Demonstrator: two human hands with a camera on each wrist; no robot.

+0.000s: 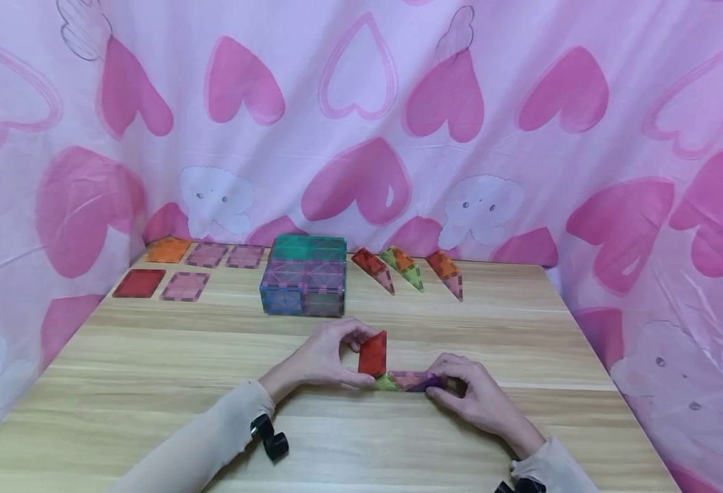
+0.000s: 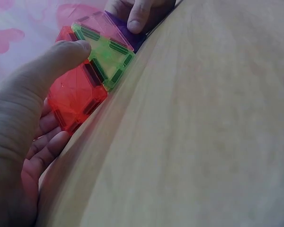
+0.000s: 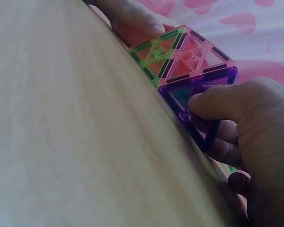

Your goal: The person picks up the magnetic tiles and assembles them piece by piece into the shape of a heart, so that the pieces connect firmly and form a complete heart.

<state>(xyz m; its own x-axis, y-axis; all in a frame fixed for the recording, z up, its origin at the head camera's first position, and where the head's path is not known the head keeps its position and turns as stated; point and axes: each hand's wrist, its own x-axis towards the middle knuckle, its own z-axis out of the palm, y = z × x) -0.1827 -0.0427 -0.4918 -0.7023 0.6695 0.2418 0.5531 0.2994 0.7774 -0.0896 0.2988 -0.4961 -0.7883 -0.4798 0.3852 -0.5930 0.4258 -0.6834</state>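
Observation:
Three translucent triangular magnetic tiles stand in a row near the middle of the table: a green triangle (image 2: 106, 59), a pink triangle (image 3: 194, 59) and a purple triangle (image 3: 194, 97). At the green end a red magnetic tile (image 1: 372, 354) stands upright, taller than the row. My left hand (image 1: 331, 352) grips this red tile, thumb on the near side by the green triangle's edge and fingers behind. At the other end my right hand (image 1: 469, 390) pinches the purple triangle, thumb in front and fingers behind.
Beyond the hands stands a low box of green, purple and blue tiles (image 1: 304, 274). Left of it lie flat square tiles, including an orange square (image 1: 168, 250) and a red square (image 1: 139, 283). Joined triangle pairs (image 1: 402, 267) lie to its right. A pink heart-print curtain (image 1: 361, 82) surrounds the table.

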